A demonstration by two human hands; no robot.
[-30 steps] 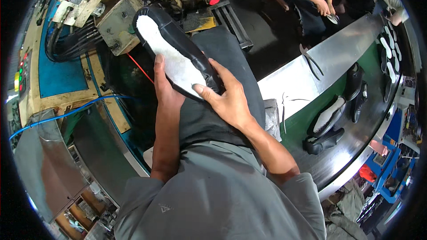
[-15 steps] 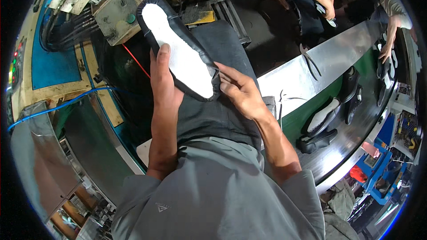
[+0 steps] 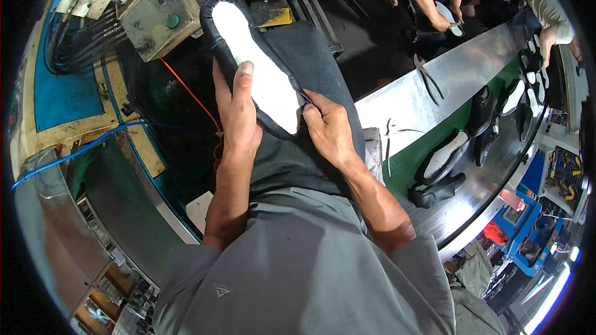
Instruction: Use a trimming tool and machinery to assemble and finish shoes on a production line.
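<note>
The shoe (image 3: 254, 68) has a black upper of smooth, faintly glossy leather-like stuff and a matt white insole, board-like. At 3 o'clock of it the desk (image 3: 403, 96) is brushed, shiny sheet metal with a matt green belt (image 3: 410, 164). At 10 o'clock the box (image 3: 155, 15) is dull painted metal, scuffed and grimy. The trousers (image 3: 310, 62) are matt dark cloth; the shirt (image 3: 310, 273) is smooth grey knit.

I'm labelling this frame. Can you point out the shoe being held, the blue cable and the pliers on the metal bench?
shoe (image 3: 257, 68), head view, white insole
blue cable (image 3: 93, 144), head view, middle of its run
pliers (image 3: 427, 77), head view, handles
</note>
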